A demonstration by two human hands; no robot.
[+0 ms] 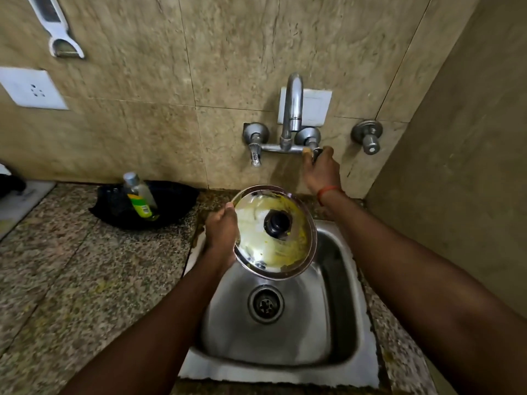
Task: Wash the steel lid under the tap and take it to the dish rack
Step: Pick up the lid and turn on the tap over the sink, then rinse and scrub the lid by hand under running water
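Note:
A round steel lid with a black knob and yellow food smears is held tilted over the back of the steel sink. My left hand grips the lid by its left rim. My right hand is closed on the right tap handle at the wall. The curved steel tap spout stands above the lid. No water is seen running. The dish rack is not in view.
A black pan holding a bottle of dish soap sits on the granite counter to the left of the sink. A second valve projects from the wall at the right. A side wall closes off the right.

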